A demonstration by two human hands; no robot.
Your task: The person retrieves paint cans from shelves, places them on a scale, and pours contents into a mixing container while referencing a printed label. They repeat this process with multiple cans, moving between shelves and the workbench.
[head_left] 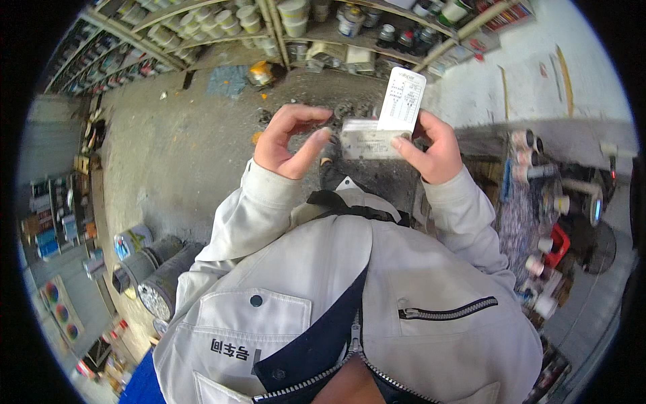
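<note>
Cards [396, 114], pale, round-cornered, printed

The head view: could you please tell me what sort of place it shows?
Probably a paint workshop or storeroom: shelves crowded with whitish tubs, large cylindrical containers, and a stained, worn floor.

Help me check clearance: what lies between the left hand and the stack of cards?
In the head view, only a narrow open gap separates the left hand from the stack of cards; no object is held there.
</note>
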